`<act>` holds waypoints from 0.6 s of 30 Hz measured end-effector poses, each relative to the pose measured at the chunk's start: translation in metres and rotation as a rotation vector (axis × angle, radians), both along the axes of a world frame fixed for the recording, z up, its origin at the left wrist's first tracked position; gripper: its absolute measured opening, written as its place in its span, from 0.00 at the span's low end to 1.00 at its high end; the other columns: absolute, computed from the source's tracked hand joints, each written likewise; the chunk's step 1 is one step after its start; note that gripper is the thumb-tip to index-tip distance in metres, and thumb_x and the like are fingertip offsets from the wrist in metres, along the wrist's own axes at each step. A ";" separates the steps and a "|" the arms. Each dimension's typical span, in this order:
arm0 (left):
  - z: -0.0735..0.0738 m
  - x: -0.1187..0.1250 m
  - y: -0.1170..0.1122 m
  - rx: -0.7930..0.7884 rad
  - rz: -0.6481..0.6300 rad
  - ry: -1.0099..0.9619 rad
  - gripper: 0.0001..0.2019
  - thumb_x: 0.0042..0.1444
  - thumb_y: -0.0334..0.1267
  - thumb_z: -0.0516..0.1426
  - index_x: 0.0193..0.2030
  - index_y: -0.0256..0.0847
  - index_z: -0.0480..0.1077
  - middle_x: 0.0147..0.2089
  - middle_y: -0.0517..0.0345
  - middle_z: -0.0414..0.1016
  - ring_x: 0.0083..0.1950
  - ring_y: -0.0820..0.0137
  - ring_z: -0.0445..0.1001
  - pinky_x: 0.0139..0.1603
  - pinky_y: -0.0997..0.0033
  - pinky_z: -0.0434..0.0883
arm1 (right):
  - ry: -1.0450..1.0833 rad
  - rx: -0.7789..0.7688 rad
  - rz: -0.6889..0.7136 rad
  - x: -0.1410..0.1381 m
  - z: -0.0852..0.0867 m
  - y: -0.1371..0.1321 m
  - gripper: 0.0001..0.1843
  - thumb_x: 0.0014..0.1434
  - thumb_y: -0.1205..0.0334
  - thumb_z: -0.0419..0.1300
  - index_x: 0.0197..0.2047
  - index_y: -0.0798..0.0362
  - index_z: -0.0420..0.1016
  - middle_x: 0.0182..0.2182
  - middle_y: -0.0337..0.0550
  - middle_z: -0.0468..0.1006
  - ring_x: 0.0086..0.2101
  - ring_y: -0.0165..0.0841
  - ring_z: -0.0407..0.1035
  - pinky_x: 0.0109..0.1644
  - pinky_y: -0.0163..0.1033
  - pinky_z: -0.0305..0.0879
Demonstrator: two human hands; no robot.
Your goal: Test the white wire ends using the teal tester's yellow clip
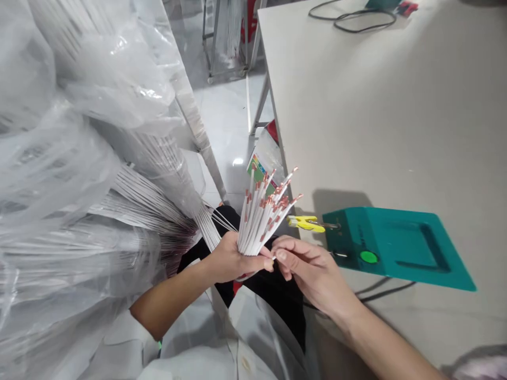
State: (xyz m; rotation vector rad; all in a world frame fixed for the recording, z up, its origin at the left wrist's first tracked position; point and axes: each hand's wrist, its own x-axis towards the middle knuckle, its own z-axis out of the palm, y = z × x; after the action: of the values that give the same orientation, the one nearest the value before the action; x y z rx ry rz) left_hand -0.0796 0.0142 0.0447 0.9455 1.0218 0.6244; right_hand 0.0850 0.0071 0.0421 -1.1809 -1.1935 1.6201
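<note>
My left hand (pixel 229 258) is closed round a fanned bundle of white wires (pixel 263 214) with bare copper tips pointing up and right. My right hand (pixel 311 266) sits just right of it, thumb and fingers pinched at the foot of the bundle, touching one wire. The wire tips reach toward a yellow clip (pixel 304 223) that juts from the left end of a teal device (pixel 396 245) with a green button (pixel 368 257).
A white table (pixel 376 105) carries the teal device, with a black cable (pixel 352 21) coiled at its far end. Clear plastic bags full of white wires (pixel 99 184) fill the left side. A metal rack (pixel 222 42) stands on the tiled floor behind.
</note>
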 end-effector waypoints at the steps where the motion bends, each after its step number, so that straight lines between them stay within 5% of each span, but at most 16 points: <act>1: -0.004 -0.001 -0.001 -0.011 -0.002 0.005 0.06 0.43 0.37 0.61 0.25 0.36 0.75 0.12 0.65 0.60 0.15 0.79 0.57 0.17 0.76 0.55 | -0.089 0.065 0.031 0.002 0.001 0.000 0.11 0.52 0.54 0.62 0.27 0.53 0.75 0.23 0.39 0.69 0.19 0.25 0.61 0.19 0.32 0.61; 5: -0.014 -0.003 -0.001 -0.038 0.045 0.048 0.05 0.41 0.35 0.63 0.25 0.35 0.75 0.14 0.65 0.63 0.17 0.79 0.59 0.18 0.76 0.55 | -0.392 0.359 0.065 0.008 0.002 0.001 0.09 0.57 0.57 0.59 0.29 0.52 0.75 0.25 0.41 0.72 0.25 0.30 0.67 0.27 0.35 0.66; 13: -0.018 -0.001 0.003 -0.055 0.103 0.097 0.09 0.42 0.37 0.64 0.28 0.33 0.75 0.17 0.62 0.65 0.18 0.78 0.61 0.19 0.77 0.58 | -0.655 0.620 0.090 0.014 0.000 0.003 0.07 0.60 0.62 0.55 0.35 0.52 0.74 0.30 0.44 0.75 0.29 0.32 0.71 0.31 0.37 0.70; 18: -0.024 0.003 0.006 0.008 0.259 0.117 0.10 0.43 0.39 0.64 0.29 0.33 0.75 0.18 0.62 0.66 0.19 0.78 0.63 0.20 0.77 0.61 | -1.060 0.749 0.175 0.014 -0.001 -0.003 0.19 0.60 0.61 0.53 0.53 0.56 0.70 0.43 0.53 0.76 0.40 0.41 0.73 0.39 0.45 0.73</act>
State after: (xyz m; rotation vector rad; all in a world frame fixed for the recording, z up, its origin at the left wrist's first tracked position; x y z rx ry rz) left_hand -0.0769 0.0204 0.0210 0.8713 1.2597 0.7950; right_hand 0.0991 0.0043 0.0412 -1.4287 -2.3244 0.4087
